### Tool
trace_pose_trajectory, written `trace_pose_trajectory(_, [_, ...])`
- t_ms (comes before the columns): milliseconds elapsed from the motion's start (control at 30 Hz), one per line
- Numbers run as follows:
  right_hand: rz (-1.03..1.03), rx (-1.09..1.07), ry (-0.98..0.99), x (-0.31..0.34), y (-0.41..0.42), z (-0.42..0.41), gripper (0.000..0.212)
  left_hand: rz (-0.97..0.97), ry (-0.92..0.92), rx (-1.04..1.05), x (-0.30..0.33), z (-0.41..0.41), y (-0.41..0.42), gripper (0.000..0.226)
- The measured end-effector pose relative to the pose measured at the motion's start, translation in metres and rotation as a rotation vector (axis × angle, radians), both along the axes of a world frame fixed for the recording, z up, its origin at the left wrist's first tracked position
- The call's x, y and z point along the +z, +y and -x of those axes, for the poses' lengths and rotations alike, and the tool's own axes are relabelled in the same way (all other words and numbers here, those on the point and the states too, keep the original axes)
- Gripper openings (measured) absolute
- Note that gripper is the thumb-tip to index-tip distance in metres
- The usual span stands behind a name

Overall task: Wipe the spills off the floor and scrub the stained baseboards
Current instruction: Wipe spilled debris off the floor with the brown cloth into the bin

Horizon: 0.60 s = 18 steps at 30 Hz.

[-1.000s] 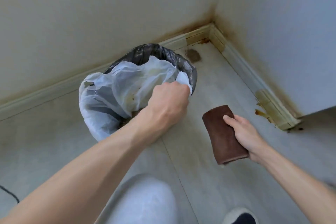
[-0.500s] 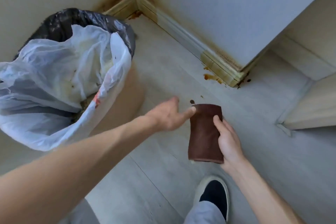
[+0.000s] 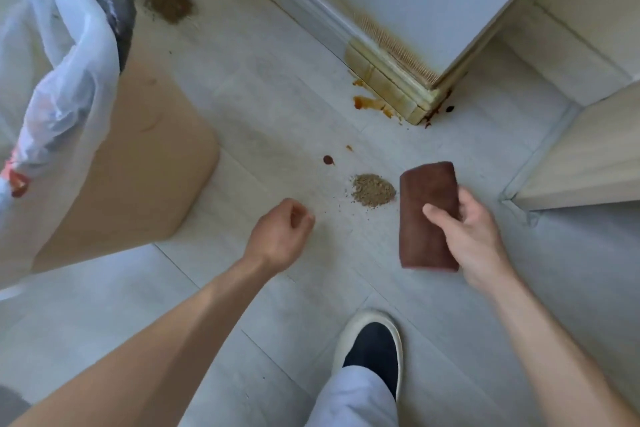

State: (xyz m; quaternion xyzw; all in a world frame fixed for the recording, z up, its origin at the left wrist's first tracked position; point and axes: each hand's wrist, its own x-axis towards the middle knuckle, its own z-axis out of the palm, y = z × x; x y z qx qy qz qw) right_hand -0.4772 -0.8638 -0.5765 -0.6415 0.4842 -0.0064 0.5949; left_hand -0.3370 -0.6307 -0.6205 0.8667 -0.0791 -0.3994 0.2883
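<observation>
A tan bin lined with white plastic [image 3: 104, 135] stands left; the right hand [image 3: 474, 239] grips a folded brown cloth [image 3: 424, 215] beside a gritty pile [image 3: 373, 190] on pale floorboards [image 3: 277, 87]; the empty left hand [image 3: 277, 236] seems loosely curled.

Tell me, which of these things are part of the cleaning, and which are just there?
Part of it: brown cloth in the right hand; powder pile; orange spill; stained baseboard.
Just there: lined bin; shoe; empty left hand.
</observation>
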Motion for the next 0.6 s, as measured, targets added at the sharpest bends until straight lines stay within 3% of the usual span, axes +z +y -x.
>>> trace_pose_trajectory(133, [0.651, 0.447, 0.117, -0.014, -0.061, -0.054, 0.040, -0.010, 0.023, -0.026, -0.016, -0.010, 0.005, 0.026])
trace_pose_trajectory(200, [0.783, 0.570, 0.152, -0.035, -0.069, -0.076, 0.046, -0.017, 0.037, 0.025, -0.020, -0.011, 0.002, 0.028])
trace_pose_trajectory(300, [0.742, 0.622, 0.162, -0.062, -0.047, -0.083, 0.049, -0.034, 0.021, 0.036, -0.024, -0.011, -0.001, 0.033])
trace_pose_trajectory(467, [0.619, 0.613, 0.014, -0.064, 0.000, -0.061, 0.047, -0.001, -0.002, 0.019, -0.027, -0.009, 0.002, 0.037])
trace_pose_trajectory(600, [0.571, 0.447, 0.001, -0.042, -0.014, -0.062, 0.045, 0.015, 0.007, 0.014, -0.027, -0.011, 0.004, 0.036])
